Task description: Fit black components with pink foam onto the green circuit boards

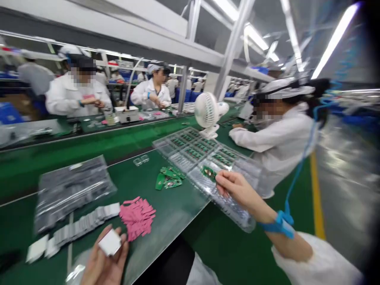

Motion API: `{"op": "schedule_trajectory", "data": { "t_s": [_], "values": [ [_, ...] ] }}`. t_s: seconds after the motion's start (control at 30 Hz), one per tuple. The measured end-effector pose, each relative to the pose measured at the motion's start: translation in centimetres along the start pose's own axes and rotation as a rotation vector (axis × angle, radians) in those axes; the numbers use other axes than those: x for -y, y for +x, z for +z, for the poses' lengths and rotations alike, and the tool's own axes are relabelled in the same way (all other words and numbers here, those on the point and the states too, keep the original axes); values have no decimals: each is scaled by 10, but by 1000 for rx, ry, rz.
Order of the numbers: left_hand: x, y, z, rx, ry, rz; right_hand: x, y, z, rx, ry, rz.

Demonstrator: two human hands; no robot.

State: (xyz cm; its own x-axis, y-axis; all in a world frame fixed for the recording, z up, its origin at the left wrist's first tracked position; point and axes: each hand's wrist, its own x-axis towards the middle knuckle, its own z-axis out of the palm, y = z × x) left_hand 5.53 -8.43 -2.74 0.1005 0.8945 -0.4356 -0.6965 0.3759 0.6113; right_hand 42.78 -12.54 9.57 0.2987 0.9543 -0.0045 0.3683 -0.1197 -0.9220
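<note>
My left hand [102,261] is low at the front edge of the green bench, fingers curled round a small white square piece [110,242]. My right hand [234,187] reaches out to the right over a clear plastic tray [237,213] and pinches a small green circuit board [208,172] at its fingertips. A blue strap [280,223] with a coiled blue cord circles that wrist. More green boards [168,178] lie loose on the bench just left of the tray. A heap of pink slips [138,217] lies between my hands.
Rows of white pieces [80,225] and a grey plastic bag [71,190] lie at left. A white desk fan [208,113] stands behind the tray. A co-worker in white [282,134] sits at right; others work across the conveyor [89,142].
</note>
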Motion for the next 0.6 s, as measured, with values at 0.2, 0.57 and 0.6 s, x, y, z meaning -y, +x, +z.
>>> {"op": "schedule_trajectory", "data": {
  "t_s": [0.2,0.57,0.6],
  "values": [
    [-4,-19,20,180,-215,18,18,-44,168,431,716,202],
    [-1,-23,22,121,-160,32,24,-57,234,602,775,292],
    [-1,-23,22,122,-151,32,24,-57,234,600,775,294]
  ]
}}
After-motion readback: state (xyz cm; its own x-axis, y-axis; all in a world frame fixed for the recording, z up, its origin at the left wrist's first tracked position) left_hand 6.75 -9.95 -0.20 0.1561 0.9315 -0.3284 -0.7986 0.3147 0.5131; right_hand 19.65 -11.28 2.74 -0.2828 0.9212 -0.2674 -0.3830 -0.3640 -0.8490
